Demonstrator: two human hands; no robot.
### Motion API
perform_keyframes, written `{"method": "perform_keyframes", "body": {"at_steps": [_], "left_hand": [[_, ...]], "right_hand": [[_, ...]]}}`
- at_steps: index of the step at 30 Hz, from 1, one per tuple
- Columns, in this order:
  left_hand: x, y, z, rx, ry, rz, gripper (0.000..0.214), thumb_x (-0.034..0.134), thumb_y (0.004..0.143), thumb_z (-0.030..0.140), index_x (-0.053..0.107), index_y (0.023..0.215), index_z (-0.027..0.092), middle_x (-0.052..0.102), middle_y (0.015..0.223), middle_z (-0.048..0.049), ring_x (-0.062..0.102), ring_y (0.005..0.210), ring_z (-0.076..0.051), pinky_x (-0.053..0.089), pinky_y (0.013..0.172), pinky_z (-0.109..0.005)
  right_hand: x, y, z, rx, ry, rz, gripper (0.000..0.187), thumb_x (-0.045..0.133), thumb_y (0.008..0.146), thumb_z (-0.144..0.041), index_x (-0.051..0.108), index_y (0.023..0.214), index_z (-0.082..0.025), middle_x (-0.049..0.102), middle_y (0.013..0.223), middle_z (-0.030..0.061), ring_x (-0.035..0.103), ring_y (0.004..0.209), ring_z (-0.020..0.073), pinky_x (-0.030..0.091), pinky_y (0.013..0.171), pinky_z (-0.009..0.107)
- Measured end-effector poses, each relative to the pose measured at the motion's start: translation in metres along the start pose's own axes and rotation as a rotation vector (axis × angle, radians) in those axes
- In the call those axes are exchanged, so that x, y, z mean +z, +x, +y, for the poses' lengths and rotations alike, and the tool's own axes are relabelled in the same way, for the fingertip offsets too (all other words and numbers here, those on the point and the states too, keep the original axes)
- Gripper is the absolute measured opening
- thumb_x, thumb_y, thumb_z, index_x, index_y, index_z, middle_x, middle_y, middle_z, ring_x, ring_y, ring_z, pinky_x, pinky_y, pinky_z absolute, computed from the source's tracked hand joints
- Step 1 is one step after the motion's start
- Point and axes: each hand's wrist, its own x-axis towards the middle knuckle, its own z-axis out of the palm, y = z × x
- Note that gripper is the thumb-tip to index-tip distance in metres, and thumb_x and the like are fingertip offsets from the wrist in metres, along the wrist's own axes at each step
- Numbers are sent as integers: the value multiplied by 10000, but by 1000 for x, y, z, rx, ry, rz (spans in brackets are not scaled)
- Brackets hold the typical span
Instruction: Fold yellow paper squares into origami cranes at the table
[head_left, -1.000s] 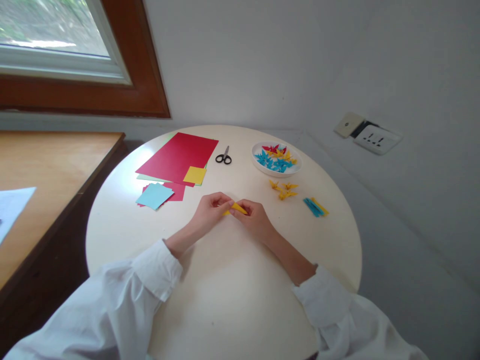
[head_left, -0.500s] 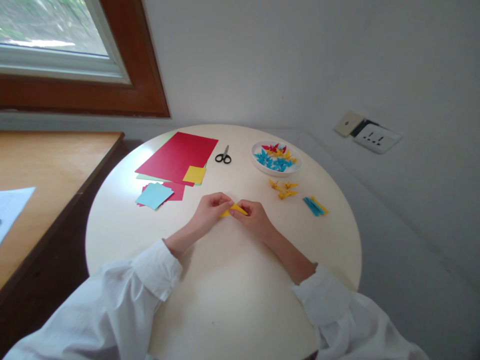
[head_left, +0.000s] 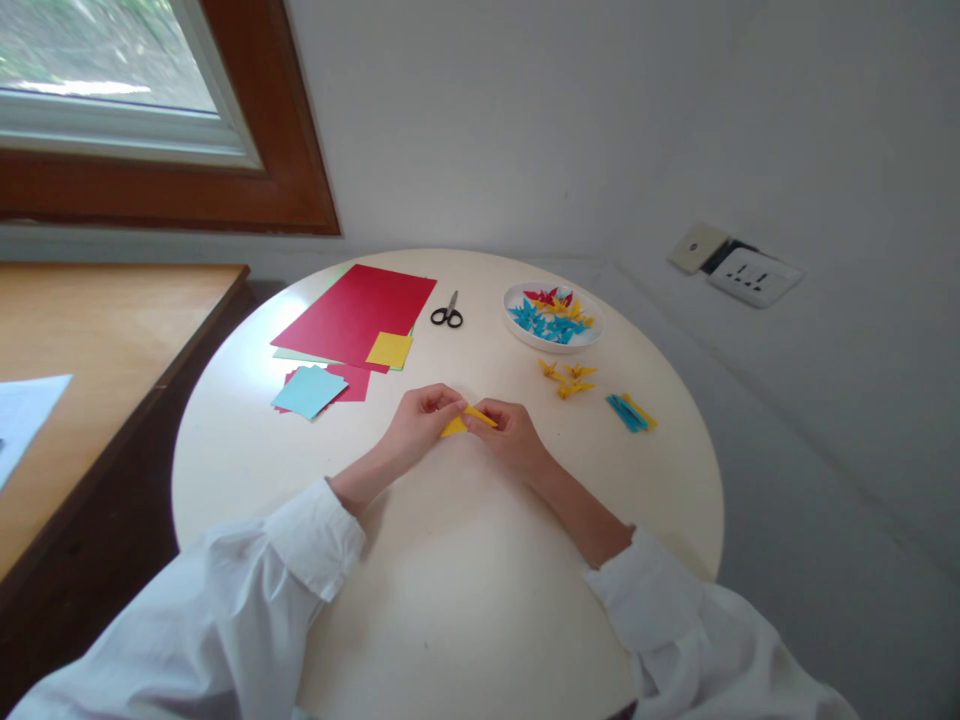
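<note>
Near the middle of the round white table, my left hand point(head_left: 421, 420) and my right hand point(head_left: 511, 432) pinch a small piece of folded yellow paper point(head_left: 454, 427) between them. Both hands are closed, with thumbs pressing on the paper from above. My fingers cover much of it, so its full folded shape is hidden. To the right of my right hand lie several yellow paper cranes point(head_left: 567, 386). Beyond them, blue and yellow folded paper strips point(head_left: 630, 412) rest on the table.
A white dish point(head_left: 564, 348) holds blue, yellow and red paper cranes. Scissors point(head_left: 448, 312) lie at the back, left of it. Large red sheets point(head_left: 352, 315), a yellow square point(head_left: 389, 350) and light-blue squares point(head_left: 309, 391) are at the left. A wooden desk point(head_left: 97, 330) stands beyond the table's left edge.
The yellow paper has shifted slightly between my fingers, and its lower left part shows a little more. My hands stay in almost the same place.
</note>
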Motion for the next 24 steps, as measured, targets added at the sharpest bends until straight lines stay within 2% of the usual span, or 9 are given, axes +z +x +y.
{"method": "perform_keyframes", "body": {"at_steps": [11,24], "left_hand": [[0,0,2,4,-2,-5,180,610,668,333,594,631,159,537,567,27,421,484,-69,308,461,-208],[0,0,1,-29,-45,-1,155,619,669,303,600,659,149,543,590,25,439,502,-71,317,477,-208]], "right_hand": [[-1,0,0,24,-23,-24,230,562,673,-378,543,583,-166,408,521,-39,342,514,93,258,474,235],[-1,-1,-2,-1,-63,-47,240,553,671,-362,473,550,-171,358,529,-49,326,526,86,252,484,227]]}}
